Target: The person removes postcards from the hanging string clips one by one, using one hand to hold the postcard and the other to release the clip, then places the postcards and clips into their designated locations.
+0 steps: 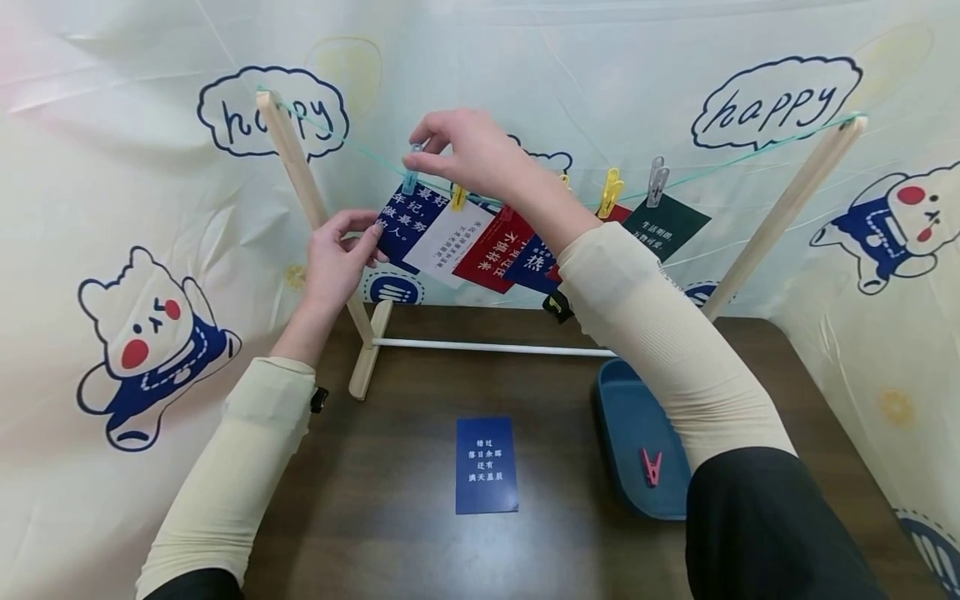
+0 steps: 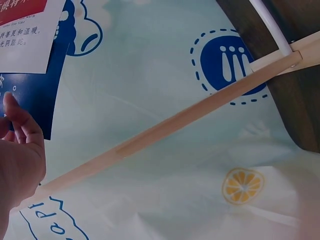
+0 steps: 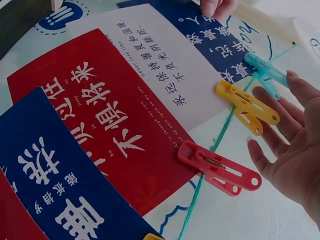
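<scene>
A brown desk [image 1: 360,525] carries a wooden frame [image 1: 298,171] with a teal cord [image 1: 367,152] strung between its posts. A blue tray [image 1: 637,408] sits at the right. Well below the cord's hanging row, the left hand's reach aside, a blue card [image 1: 486,492] lies flat on the desk. The left hand [image 1: 337,250] pinches the edge of a navy card [image 1: 408,225] at the row's left end. At that card's top, on the cord, the right hand [image 1: 472,154] pinches a light blue clip [image 1: 409,181]. A pink clip [image 1: 651,467] lies in the tray.
</scene>
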